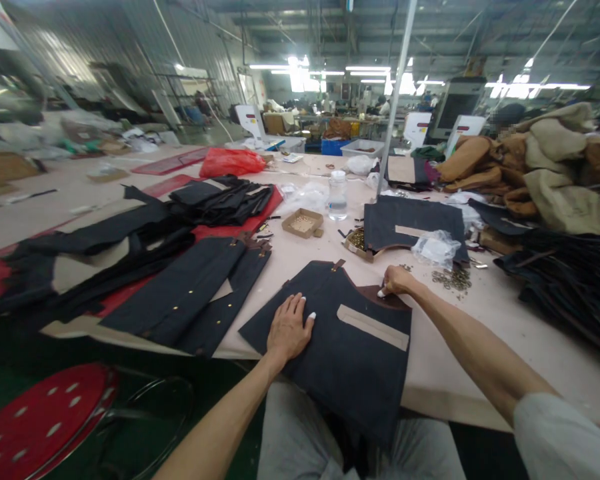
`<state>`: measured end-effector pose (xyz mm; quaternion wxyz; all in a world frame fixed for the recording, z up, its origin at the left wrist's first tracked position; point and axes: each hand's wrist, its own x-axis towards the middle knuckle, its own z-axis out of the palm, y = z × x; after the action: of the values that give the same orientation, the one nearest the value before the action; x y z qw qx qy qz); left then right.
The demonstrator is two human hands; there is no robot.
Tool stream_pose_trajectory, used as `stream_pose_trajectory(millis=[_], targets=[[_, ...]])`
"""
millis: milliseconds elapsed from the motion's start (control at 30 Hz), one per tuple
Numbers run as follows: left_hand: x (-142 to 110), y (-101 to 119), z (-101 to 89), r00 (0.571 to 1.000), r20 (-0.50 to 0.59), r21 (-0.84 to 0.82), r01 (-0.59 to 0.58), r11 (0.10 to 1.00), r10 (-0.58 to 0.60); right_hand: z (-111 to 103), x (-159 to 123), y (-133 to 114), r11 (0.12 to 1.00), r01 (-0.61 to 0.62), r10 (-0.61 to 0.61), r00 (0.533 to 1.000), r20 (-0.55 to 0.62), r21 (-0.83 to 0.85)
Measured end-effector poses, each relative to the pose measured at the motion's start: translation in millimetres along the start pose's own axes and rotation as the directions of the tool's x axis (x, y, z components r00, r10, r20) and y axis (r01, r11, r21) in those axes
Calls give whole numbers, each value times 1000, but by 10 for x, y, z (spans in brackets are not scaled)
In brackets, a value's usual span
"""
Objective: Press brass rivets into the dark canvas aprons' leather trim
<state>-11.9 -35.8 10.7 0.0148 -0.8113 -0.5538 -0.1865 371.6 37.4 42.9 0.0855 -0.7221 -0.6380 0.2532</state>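
Note:
A dark garment panel (350,360) with a beige strip (373,327) and brown edging lies before me, its lower part hanging over the table edge toward my lap. My left hand (290,327) rests flat on its left half, fingers stretched out. At the curved brown edge, upper right, my right hand (397,281) is closed in a pinch on the panel; whether a small part is also between the fingertips is hidden. Just beyond that hand, small metal pieces (453,279) lie loose on the table. An open box of brass-coloured pieces (359,244) stands behind the panel.
More dark panels (180,293) lie at left, some over red sheeting. A cardboard tray (303,223), a clear jar (337,197) and a plastic bag (436,248) stand further back. Dark cloth (570,287) is piled at right. A red stool (45,420) is lower left.

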Motion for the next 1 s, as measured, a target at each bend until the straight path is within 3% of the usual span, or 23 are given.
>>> stream_pose_trajectory(millis=[33,100,167,233,267,400,500,600,700,800,933,1000], targets=[[7,-4,7,1000,-6,-6,1,1000,-1,-3,-152,46,999,42,-39,987,-153,14],[29,-5,22,1000,-17,-21,4,1000,-4,55,-530,214,994,73,-28,898,-439,87],[50,3,21,1000,-23,-44,0,999,-1,209,-973,452,978,49,84,800,-595,204],[56,16,-3,1000,-18,-71,-12,997,11,433,-1414,692,960,-15,202,726,-657,278],[52,23,-24,1000,-14,-82,-16,997,15,555,-1609,792,954,-41,236,712,-661,297],[45,111,-129,1000,-5,-94,14,995,-14,947,-2046,968,958,-67,238,725,-647,277],[169,399,-158,996,-66,-136,58,989,-68,1026,-2034,947,968,-60,211,725,-656,245],[478,990,-91,998,-58,-319,-31,947,13,929,-1961,900,966,-46,212,704,-678,254],[871,1701,37,980,45,-515,-143,845,193,776,-1908,857,969,-19,191,687,-701,246],[1314,2248,298,925,201,-450,-205,869,323,666,-1686,922,975,-82,210,660,-721,208],[1832,2681,712,828,398,-372,-248,894,395,542,-1387,1121,983,-103,181,643,-744,150],[1950,2781,769,825,398,-397,-240,886,402,497,-1382,1133,979,-107,203,636,-744,175]])
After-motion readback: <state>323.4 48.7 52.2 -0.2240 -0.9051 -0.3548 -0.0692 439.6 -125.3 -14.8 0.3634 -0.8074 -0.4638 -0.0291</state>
